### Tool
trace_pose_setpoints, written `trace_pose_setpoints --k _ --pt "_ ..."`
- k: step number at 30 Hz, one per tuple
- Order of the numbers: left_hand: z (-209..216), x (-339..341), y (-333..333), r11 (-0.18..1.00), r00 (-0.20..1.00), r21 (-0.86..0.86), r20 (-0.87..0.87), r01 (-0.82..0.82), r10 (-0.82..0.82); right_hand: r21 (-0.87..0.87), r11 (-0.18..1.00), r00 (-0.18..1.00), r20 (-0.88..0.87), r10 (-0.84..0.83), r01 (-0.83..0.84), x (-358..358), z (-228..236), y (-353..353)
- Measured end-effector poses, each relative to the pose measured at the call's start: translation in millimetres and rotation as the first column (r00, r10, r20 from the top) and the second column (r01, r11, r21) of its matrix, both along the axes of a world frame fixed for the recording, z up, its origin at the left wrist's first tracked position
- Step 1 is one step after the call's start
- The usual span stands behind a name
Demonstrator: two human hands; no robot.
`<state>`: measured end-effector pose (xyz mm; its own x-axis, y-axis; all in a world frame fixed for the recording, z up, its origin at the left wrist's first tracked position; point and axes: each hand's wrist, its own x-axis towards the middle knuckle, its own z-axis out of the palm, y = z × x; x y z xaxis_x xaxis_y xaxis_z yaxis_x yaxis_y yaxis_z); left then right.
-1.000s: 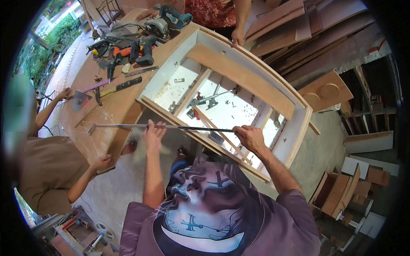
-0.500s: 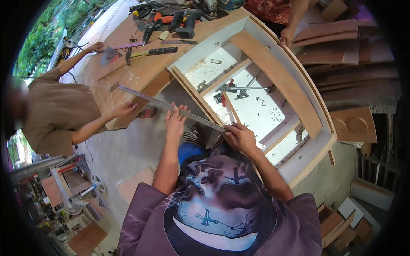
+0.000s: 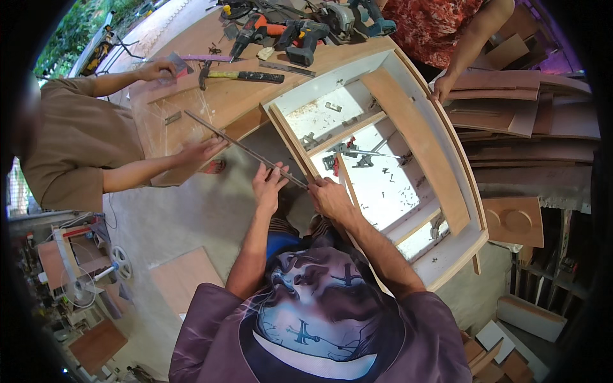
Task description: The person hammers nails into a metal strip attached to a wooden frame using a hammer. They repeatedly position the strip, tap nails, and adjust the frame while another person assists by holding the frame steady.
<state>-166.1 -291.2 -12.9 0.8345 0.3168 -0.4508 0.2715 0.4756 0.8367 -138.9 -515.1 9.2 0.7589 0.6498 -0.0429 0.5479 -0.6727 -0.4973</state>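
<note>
A long, thin metal rail slants from the bench's front toward my body, now turned edge-on. My right hand is closed round its near end, beside the frame's left edge. Further along, my left hand holds the rail between thumb and fingers, with some fingers extended. A co-worker's hand reaches to the rail's far part; whether it touches cannot be told. Right of my hands lies a large white-lined wooden frame with crosspieces, holding clamps and scattered small hardware.
On the wooden bench lie a hammer, a cordless drill, a circular saw and a small metal piece. Another person's hand rests on the frame's far edge. Boards are stacked at right; a panel lies on the floor.
The rail has been turned from its broad face to its narrow edge. Both my hands have shifted in view, the right one left. The brown-shirted co-worker's nearer hand has come close to the rail.
</note>
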Motion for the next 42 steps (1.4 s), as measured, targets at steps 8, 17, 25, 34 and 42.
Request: trace_pose_setpoints --k 8,17,25,34,42 --pt "-1.0 -2.4 -6.6 0.997 0.997 0.024 -0.003 -0.071 0.071 -0.103 0.976 0.97 -0.173 0.172 -0.191 36.5 11.8 5.9" --pt "-2.6 -9.9 -8.0 0.999 0.999 -0.006 0.013 0.035 -0.035 -0.09 0.951 0.952 -0.109 0.287 -0.297 43.2 7.5 8.0" --pt "-0.3 -26.8 -34.4 0.99 0.991 0.059 0.002 0.131 -0.132 -0.043 0.964 0.965 -0.035 0.261 -0.262 38.0 -6.6 2.8" --pt "-29.5 -29.8 -35.1 0.988 1.0 -0.154 -0.019 0.017 -0.02 -0.022 0.999 0.999 -0.016 0.046 -0.047 29.1 1.5 6.7" --pt "-39.0 -27.9 -32.7 0.942 0.997 -0.331 -0.064 -0.055 0.036 0.118 0.981 0.988 -0.02 -0.151 0.152 17.0 7.7 5.0"
